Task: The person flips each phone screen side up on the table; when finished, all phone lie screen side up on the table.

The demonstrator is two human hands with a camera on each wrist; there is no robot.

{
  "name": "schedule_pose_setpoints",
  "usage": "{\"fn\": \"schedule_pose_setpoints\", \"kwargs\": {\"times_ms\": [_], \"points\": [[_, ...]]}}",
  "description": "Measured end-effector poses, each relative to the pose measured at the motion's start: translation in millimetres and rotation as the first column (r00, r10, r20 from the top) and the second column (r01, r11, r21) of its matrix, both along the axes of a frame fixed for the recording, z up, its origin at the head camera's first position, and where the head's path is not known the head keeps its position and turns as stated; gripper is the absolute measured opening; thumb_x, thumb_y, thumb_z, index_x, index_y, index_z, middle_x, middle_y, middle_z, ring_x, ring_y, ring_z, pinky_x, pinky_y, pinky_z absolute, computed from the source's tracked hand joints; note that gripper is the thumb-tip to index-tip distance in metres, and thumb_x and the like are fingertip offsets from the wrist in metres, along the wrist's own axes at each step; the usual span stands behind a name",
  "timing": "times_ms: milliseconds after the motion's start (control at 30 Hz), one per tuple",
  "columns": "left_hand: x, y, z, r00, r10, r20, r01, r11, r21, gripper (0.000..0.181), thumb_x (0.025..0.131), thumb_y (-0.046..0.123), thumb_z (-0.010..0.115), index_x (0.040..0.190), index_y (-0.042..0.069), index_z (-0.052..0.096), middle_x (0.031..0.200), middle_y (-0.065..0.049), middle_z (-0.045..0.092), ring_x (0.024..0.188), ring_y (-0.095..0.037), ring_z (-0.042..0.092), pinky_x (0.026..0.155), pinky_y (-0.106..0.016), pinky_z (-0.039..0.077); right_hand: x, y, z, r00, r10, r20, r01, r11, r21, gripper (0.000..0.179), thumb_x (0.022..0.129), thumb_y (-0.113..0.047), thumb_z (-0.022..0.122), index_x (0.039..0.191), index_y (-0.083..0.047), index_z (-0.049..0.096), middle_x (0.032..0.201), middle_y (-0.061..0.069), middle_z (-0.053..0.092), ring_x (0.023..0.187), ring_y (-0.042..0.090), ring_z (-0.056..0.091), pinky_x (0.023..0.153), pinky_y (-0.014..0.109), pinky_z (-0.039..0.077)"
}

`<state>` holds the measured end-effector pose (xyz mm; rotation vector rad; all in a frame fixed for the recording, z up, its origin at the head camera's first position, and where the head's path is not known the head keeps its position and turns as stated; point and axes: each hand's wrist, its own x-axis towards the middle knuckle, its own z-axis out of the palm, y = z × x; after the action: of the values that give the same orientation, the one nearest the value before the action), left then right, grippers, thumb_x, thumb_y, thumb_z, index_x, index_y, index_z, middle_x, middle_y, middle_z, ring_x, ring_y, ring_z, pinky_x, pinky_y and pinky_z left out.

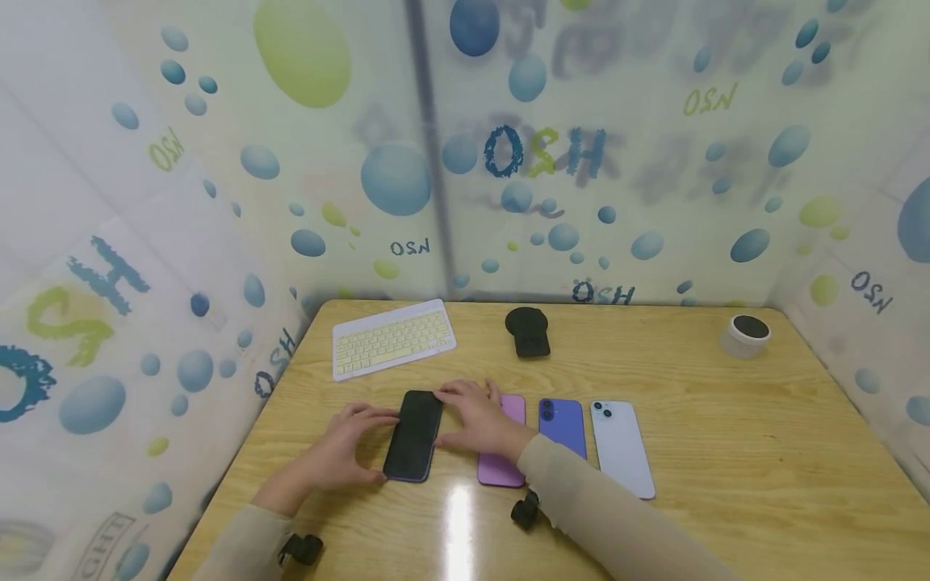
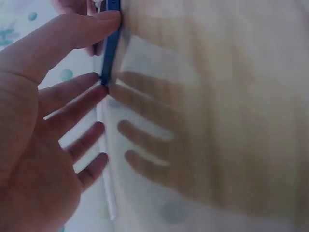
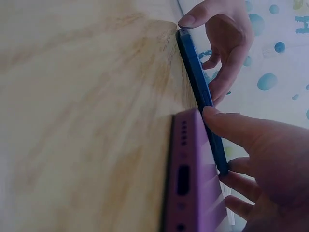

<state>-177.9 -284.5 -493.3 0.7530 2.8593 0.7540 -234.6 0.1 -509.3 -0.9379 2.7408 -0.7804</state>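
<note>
A smartphone with a dark screen faces up on the wooden table, its blue edge visible in both wrist views. My left hand holds its left side, thumb by the near corner and fingertips farther up the edge. From the other side my right hand holds it, with the thumb against the right edge and a finger at the far corner. Partly under the right hand and wrist lies a purple phone. Beside that are a blue phone, partly covered by my forearm, and a pale blue phone, camera sides up.
A white-framed keyboard lies at the back left of the table. Behind the phones is a black object of unclear kind. At the back right stands a white round container with a dark top. Patterned sheets enclose the table.
</note>
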Motion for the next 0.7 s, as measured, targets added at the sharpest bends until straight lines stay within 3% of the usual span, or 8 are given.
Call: {"fn": "schedule_pose_setpoints", "kwargs": {"times_ms": [233, 467, 700], "points": [[-1.4, 12.4, 11.1, 0.999, -0.048, -0.019, 0.047, 0.997, -0.059, 0.079, 0.071, 0.036, 0.094, 0.141, 0.014, 0.063, 0.154, -0.007, 0.054, 0.135, -0.032, 0.045, 0.107, -0.064, 0.037, 3.4, 14, 4.0, 1.0, 0.023, 0.017, -0.023, 1.0, -0.014, 0.078, 0.089, -0.05, 0.076, 0.155, -0.019, 0.048, 0.162, 0.003, 0.044, 0.155, 0.032, 0.028, 0.12, 0.071, 0.003], [-6.0, 33.2, 11.8, 0.991, -0.061, -0.116, 0.065, 0.997, 0.03, 0.064, 0.082, 0.029, 0.088, 0.139, 0.012, 0.064, 0.149, -0.006, 0.058, 0.136, -0.031, 0.051, 0.109, -0.059, 0.043, 6.1, 41, 12.0, 0.999, 0.024, 0.043, -0.023, 1.0, -0.02, 0.071, 0.091, -0.042, 0.076, 0.152, -0.016, 0.052, 0.162, 0.011, 0.043, 0.152, 0.035, 0.033, 0.121, 0.07, 0.009], [-10.9, 61.0, 11.7, 0.993, -0.071, -0.095, 0.073, 0.997, 0.026, 0.061, 0.084, 0.03, 0.085, 0.139, 0.015, 0.064, 0.146, -0.002, 0.059, 0.134, -0.028, 0.051, 0.108, -0.056, 0.046, 7.1, 62, 18.1, 0.998, -0.029, 0.064, 0.028, 1.0, 0.007, 0.068, 0.091, -0.041, 0.077, 0.151, -0.017, 0.054, 0.16, 0.011, 0.046, 0.151, 0.036, 0.035, 0.121, 0.068, 0.016]]}}
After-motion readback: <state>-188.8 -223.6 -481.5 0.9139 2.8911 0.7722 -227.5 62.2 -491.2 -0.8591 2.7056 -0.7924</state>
